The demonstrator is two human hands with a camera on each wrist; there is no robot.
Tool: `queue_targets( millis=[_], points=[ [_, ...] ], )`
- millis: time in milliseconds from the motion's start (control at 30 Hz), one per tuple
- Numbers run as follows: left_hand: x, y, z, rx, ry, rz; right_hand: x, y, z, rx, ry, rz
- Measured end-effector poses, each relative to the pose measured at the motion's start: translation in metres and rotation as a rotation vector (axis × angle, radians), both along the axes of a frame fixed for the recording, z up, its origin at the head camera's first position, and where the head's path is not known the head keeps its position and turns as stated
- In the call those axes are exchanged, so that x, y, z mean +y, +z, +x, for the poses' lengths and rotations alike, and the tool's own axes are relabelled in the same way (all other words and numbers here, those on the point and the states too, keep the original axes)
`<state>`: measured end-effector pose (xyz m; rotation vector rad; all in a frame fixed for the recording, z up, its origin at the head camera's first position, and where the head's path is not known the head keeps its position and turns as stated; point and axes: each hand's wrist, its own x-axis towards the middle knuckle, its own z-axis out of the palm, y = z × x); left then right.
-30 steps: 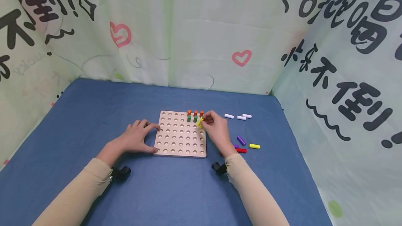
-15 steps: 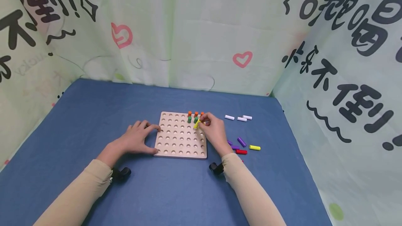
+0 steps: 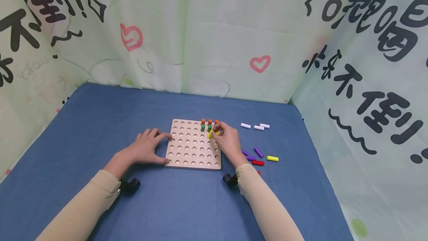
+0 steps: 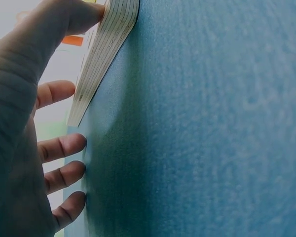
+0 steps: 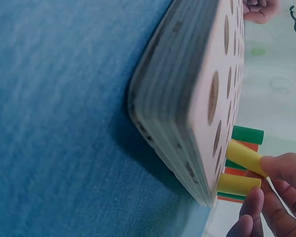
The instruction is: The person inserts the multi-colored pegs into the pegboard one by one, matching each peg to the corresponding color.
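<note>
My right hand (image 3: 228, 141) pinches a yellow peg (image 5: 244, 157) between thumb and fingertips. The peg leans, its lower end right at the board's holes. Beside it, a second yellow peg (image 5: 237, 184) stands upright in the wooden pegboard (image 3: 187, 151). Behind these, orange pegs (image 3: 203, 121) line the far right row, with green pegs (image 3: 203, 128) in the row before them; my right fingers partly hide both rows. At the board's left side, my left hand (image 3: 145, 147) is spread, its thumb on the near corner and its index fingertip on the edge.
Right of the board lie three white pegs (image 3: 245, 125), several purple pegs (image 3: 258, 152), a red peg (image 3: 258, 163) and a loose yellow peg (image 3: 272, 158). Another red piece is mostly hidden by my right wrist. Printed curtains (image 3: 214, 40) surround the blue cloth-covered table (image 3: 167, 203).
The right hand has shifted slightly left across the board with the yellow peg, bringing the peg in front of the middle green one. The left hand stays at the board's edge.
</note>
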<state>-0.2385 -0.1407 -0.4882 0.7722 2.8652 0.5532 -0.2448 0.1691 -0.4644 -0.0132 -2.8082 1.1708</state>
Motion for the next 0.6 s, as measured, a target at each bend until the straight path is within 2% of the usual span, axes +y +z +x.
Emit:
queue_targets(
  millis=[200,433,600],
  points=[
    [-0.0001,0.0002,-0.0009,0.003,-0.008,-0.006,0.0018,0.0002,0.0012,-0.003,0.017,0.027],
    [0.0000,-0.0010,-0.0019,0.005,-0.005,-0.010,0.0030,0.0016,0.0045,-0.027,0.029,0.110],
    [0.0010,0.0003,-0.0012,-0.004,-0.002,-0.015,0.0065,0.0012,0.0084,-0.017,0.028,0.120]
  ],
)
